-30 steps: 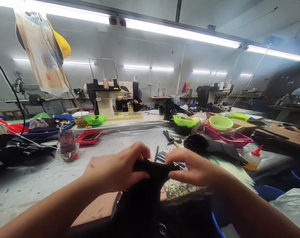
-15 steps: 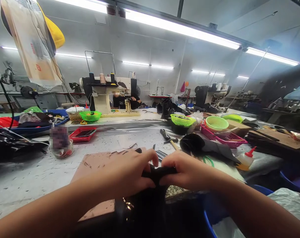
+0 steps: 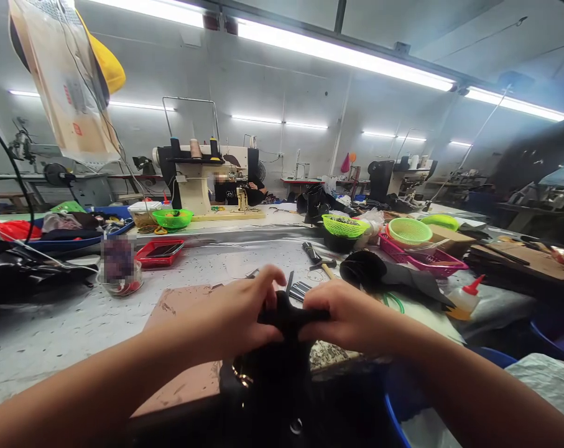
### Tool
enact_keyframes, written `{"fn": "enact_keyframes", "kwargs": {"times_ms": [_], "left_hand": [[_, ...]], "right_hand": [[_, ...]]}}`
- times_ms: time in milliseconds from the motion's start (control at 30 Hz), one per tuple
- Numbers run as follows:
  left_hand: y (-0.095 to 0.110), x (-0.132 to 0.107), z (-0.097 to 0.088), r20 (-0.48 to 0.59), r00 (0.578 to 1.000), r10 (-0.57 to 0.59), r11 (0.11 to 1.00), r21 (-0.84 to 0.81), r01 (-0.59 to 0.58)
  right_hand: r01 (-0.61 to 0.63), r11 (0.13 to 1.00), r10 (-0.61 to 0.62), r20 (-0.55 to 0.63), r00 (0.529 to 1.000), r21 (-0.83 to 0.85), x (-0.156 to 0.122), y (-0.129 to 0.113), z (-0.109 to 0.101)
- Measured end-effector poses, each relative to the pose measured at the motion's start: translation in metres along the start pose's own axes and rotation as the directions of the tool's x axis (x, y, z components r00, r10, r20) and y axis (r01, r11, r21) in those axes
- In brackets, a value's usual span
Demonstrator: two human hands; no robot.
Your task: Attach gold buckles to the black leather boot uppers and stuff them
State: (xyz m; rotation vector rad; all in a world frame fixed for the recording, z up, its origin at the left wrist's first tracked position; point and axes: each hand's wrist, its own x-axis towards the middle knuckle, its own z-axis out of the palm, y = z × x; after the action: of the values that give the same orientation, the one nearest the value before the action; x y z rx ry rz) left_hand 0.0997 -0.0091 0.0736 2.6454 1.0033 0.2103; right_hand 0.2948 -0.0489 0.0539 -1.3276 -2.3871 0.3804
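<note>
At the near edge of the bench [image 3: 216, 262], seen from the head, a soft-looking black piece [image 3: 284, 367] sits low in the middle, a shiny gold-coloured fitting [image 3: 242, 377] at its left. Dark flecks mark the pale top; a pinkish board [image 3: 188, 384] lies there, and a sewing machine [image 3: 193, 194] stands beyond. Left hand [image 3: 242, 314] and right hand [image 3: 351, 314] each have a narrow grip on the black piece's upper part.

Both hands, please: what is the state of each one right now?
Left hand: closed, gripping the black material between thumb and fingers.
Right hand: closed, pinching the same material.
</note>
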Motion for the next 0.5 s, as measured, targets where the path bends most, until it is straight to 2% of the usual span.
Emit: {"fn": "enact_keyframes", "kwargs": {"times_ms": [100,200,300,400,500], "left_hand": [[0.002,0.002,-0.001,0.034,0.999,0.019,0.992,0.123,-0.023],[0.002,0.004,-0.002,0.154,0.977,0.148,0.969,0.177,-0.174],[0.001,0.006,-0.003,0.192,0.948,0.253,0.943,0.171,-0.286],[0.002,0.005,-0.003,0.199,0.954,0.224,0.933,0.239,-0.269],[0.007,0.005,-0.001,0.189,0.972,0.138,0.931,0.31,-0.192]], "right_hand": [[0.053,0.995,-0.05,-0.035,0.998,0.09,-0.001,0.0,0.003],[0.139,0.978,-0.129,-0.069,0.989,0.157,-0.002,0.0,0.007],[0.207,0.958,-0.194,-0.085,0.977,0.198,-0.002,0.004,0.008],[0.254,0.935,-0.25,-0.049,0.967,0.246,0.0,0.01,0.004],[0.207,0.96,-0.226,0.09,0.97,0.187,0.001,0.01,-0.003]]}}
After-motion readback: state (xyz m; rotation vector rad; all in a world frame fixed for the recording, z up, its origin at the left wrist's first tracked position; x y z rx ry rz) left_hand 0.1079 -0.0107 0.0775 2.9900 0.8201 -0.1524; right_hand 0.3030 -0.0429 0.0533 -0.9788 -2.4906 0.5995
